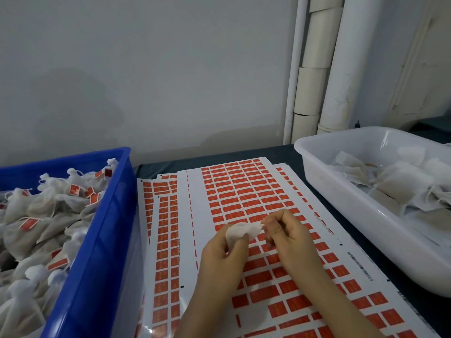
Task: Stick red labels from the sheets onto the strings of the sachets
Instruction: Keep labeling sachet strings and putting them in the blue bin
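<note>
Though near weightless, soft and limp, so likely to crush or slide under hard squeeze: mesh sachet (240, 232). Best taken by gathered neck, string by its tip. Held in air above label sheets (231, 186), clear of worktop (280, 152). Left grip (224, 254) curled round sachet body from below. Right grip (285, 237) pinched narrow on sachet's right tip, probably at string, too thin to make out. Labelled sachets (36, 215) heaped in blue crate (109, 215) at left, plain sachets (402, 186) in white tub (329, 191) at right.
</note>
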Demonstrator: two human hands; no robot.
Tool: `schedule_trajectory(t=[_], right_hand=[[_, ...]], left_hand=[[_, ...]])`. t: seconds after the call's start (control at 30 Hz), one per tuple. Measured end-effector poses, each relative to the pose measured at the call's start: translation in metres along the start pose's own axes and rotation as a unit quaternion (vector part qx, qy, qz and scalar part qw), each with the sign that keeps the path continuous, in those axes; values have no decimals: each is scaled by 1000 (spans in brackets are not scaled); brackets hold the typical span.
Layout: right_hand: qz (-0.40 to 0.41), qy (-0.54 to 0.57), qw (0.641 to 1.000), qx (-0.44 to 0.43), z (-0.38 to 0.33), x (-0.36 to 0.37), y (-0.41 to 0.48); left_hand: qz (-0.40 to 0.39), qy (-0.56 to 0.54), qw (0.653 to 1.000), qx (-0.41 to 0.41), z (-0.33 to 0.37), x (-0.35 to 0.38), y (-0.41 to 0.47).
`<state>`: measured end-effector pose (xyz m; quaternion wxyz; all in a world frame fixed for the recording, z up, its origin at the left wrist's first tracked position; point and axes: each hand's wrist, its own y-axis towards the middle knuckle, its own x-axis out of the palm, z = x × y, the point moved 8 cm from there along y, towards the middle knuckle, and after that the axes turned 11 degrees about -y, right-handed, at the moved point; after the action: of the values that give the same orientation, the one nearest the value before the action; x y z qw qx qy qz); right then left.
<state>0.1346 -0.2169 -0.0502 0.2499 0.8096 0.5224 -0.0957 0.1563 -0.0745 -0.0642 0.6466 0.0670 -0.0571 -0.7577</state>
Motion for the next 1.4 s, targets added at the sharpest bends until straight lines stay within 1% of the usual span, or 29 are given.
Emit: schedule_trajectory(t=[0.07, 0.1, 0.2, 0.27, 0.43, 0.6, 0.77, 0.83, 0.93, 1.0, 1.07, 1.13, 1.17, 1.23, 1.27, 1.33, 1.4], right_hand=[[-4, -9, 1000, -2, -1, 2, -1], [-4, -9, 1000, -3, -2, 3, -2], [-11, -2, 1000, -5, -5, 4, -3], [-17, 1, 1000, -10, -7, 4, -3], [-21, -4, 1000, -22, -9, 5, -3], [-23, -10, 999, -30, -11, 7, -4], [21, -31, 999, -30, -12, 2, -6], [49, -39, 998, -14, -11, -6, -5], [90, -43, 995, 8, -8, -16, -5], [102, -38, 994, 15, -6, -19, -5], [82, -14, 996, 27, -4, -16, -5], [26, 61, 996, 54, -1, -7, -4], [-14, 119, 990, 72, 0, -1, -4], [-93, 237, 962, 96, -3, 11, -7], [-120, 275, 949, 101, -6, 14, -8], [-148, 298, 937, 103, -9, 17, -10], [-151, 275, 944, 98, -10, 17, -9]], left_hand=[[5, -36, 999, -15, -1, -3, 1], [-6, -43, 999, -20, -2, -2, 1], [-35, -9, 999, -9, 1, 4, 0], [-29, 5, 1000, -8, 2, 5, -1], [1, -20, 1000, -4, 4, -2, 1], [25, -21, 999, -3, 7, -7, 0], [63, -34, 997, -4, 8, -14, -1], [71, -26, 997, -6, 9, -16, -1], [76, -15, 997, -25, 7, -15, -1], [76, -6, 996, -42, 5, -14, -1], [68, -3, 996, -54, 2, -13, -2], [63, -8, 996, -67, -2, -14, -2], [54, -14, 996, -71, -3, -14, -2], [10, -32, 997, -65, 0, -6, -2], [-16, -38, 997, -58, 4, -1, -3], [-48, -32, 998, -37, 10, 4, -4], [-49, -15, 999, -19, 12, 3, -3]])
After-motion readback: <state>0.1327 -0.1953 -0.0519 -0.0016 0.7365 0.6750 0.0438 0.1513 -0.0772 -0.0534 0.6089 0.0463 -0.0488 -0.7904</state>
